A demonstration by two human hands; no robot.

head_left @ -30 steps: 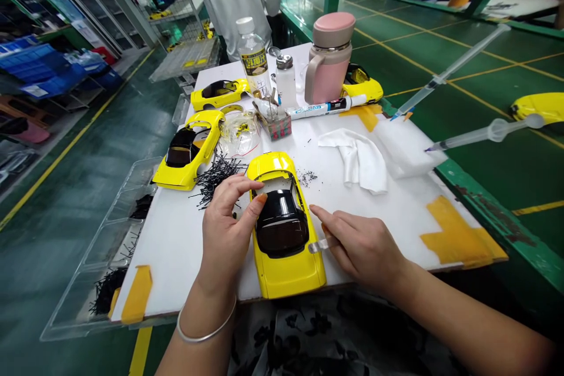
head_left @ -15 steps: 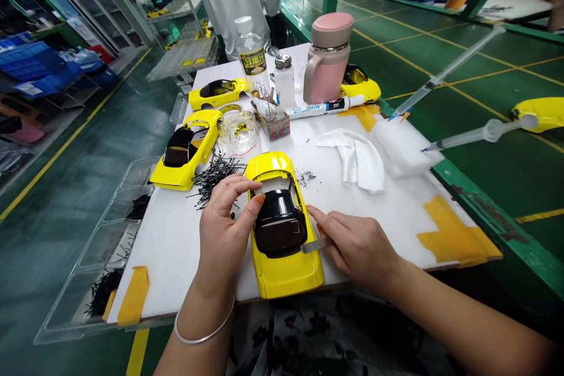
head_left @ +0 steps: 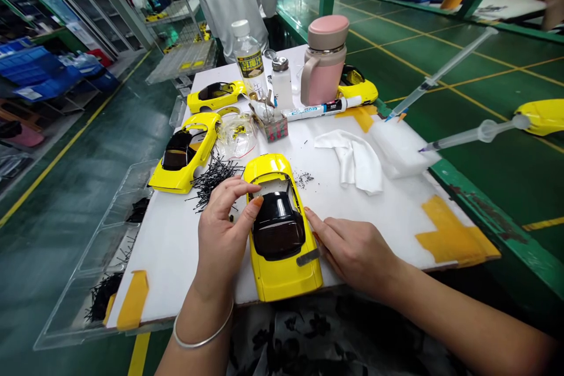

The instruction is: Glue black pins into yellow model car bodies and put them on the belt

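A yellow toy car body [head_left: 288,279] with a black roof and dark window lies on the white board in front of me. My left hand [head_left: 227,211] is closed on its left side, thumb and forefinger at the edge of the roof opening. At the car's right side is my right hand [head_left: 352,241], its fingers closed on a thin flat metal strip [head_left: 307,257]. The strip's end lies over the yellow rear panel, below the dark window; its other end is hidden in my fingers. My right fingertips are against the car's side.
Black thin pins [head_left: 215,179] lie left of the car, near another yellow car body [head_left: 183,155]. Behind stand a clear bottle [head_left: 251,64], a pink mug [head_left: 326,61] and a marker [head_left: 321,108]. To the right are a white cloth [head_left: 352,158] and two syringes [head_left: 476,134].
The metal strip's end has shifted from the dark window's lower right corner down onto the yellow rear panel. My left hand keeps its hold on the car body.
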